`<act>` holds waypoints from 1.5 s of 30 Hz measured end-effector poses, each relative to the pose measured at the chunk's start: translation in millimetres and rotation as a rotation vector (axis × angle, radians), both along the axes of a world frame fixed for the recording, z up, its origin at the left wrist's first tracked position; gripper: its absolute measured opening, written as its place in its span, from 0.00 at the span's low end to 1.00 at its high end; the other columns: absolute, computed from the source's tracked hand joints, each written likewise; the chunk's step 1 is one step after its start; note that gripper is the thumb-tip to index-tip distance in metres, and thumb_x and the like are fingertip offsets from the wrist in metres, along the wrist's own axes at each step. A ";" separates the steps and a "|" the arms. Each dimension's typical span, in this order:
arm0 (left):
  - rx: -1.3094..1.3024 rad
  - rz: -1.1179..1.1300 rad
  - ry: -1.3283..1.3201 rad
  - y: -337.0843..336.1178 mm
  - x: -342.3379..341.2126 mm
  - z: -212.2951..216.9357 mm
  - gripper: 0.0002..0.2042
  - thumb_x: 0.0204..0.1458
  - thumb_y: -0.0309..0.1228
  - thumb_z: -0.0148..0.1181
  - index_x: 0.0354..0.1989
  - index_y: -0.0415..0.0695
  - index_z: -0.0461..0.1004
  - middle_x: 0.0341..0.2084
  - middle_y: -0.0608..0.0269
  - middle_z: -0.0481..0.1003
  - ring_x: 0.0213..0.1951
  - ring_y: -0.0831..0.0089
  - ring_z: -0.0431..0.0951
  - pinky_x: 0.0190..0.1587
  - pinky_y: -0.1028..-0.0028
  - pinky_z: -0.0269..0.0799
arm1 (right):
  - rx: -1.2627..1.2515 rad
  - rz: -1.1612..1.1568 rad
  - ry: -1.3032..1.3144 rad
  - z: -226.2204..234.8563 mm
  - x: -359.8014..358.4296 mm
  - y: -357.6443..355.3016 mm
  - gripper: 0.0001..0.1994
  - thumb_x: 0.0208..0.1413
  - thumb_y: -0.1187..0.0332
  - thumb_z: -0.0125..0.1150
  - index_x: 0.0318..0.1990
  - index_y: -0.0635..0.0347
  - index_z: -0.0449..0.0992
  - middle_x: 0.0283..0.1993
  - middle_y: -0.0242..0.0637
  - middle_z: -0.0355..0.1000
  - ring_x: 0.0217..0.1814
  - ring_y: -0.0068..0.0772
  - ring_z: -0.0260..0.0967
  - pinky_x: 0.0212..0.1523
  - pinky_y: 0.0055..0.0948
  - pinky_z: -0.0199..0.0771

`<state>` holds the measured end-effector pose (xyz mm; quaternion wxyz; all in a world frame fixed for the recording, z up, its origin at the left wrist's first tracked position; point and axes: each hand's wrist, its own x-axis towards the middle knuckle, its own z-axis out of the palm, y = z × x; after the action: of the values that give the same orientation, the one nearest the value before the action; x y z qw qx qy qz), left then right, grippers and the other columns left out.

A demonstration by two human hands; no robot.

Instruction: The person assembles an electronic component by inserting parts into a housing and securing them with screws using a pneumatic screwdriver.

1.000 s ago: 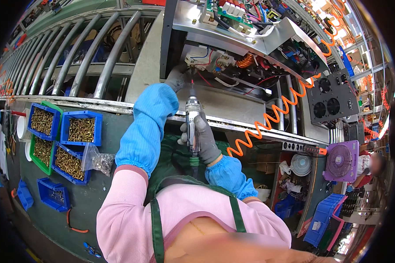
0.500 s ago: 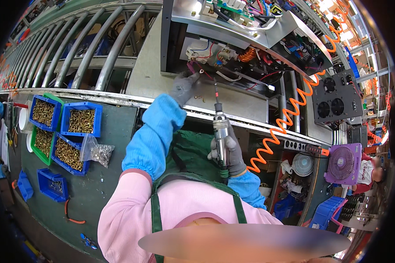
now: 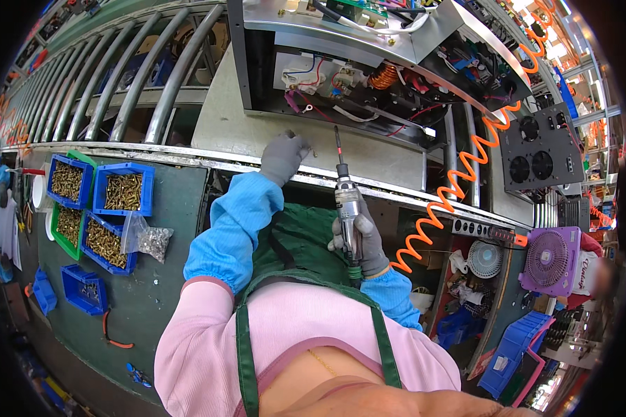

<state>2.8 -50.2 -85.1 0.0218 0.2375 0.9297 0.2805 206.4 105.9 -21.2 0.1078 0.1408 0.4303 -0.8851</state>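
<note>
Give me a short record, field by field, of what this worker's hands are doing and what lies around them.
Left hand: grey-gloved left hand reaches forward, touching the pale board under the open metal chassis
Right hand: right hand grips an electric screwdriver, bit pointing up toward the chassis
Hose: orange coiled cord runs to the right
Supplies: blue bins of brass screws on the person's left
Nearby: purple fan at right
</note>
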 end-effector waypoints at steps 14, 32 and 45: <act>1.501 0.320 -1.145 -0.8 -3.7 21.6 0.06 0.57 0.29 0.55 0.39 0.41 0.71 0.28 0.66 0.72 0.22 0.85 0.65 0.20 0.88 0.58 | 0.231 0.187 -0.023 12.5 -5.2 -13.8 0.49 0.40 0.57 0.62 0.70 0.50 0.39 0.30 0.41 0.65 0.19 0.28 0.67 0.23 0.29 0.77; 1.136 0.018 -1.062 -26.5 -18.7 38.0 0.10 0.57 0.31 0.53 0.41 0.38 0.73 0.29 0.66 0.73 0.23 0.85 0.68 0.28 0.86 0.67 | 0.210 0.253 -0.049 18.9 -6.0 -9.1 0.51 0.38 0.49 0.67 0.70 0.47 0.43 0.30 0.40 0.67 0.19 0.28 0.69 0.25 0.31 0.79; 0.051 0.206 0.157 9.3 -46.5 53.5 0.11 0.48 0.34 0.58 0.41 0.53 0.76 0.41 0.52 0.73 0.40 0.53 0.75 0.42 0.61 0.72 | 0.125 0.118 -0.001 19.4 -13.3 -2.3 0.53 0.38 0.49 0.67 0.70 0.47 0.40 0.31 0.41 0.64 0.19 0.28 0.67 0.24 0.30 0.78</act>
<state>-43.7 -40.9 -31.6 -0.0861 0.1624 0.9406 0.2854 193.1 103.6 -1.8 0.1511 0.1219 0.4921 -0.8486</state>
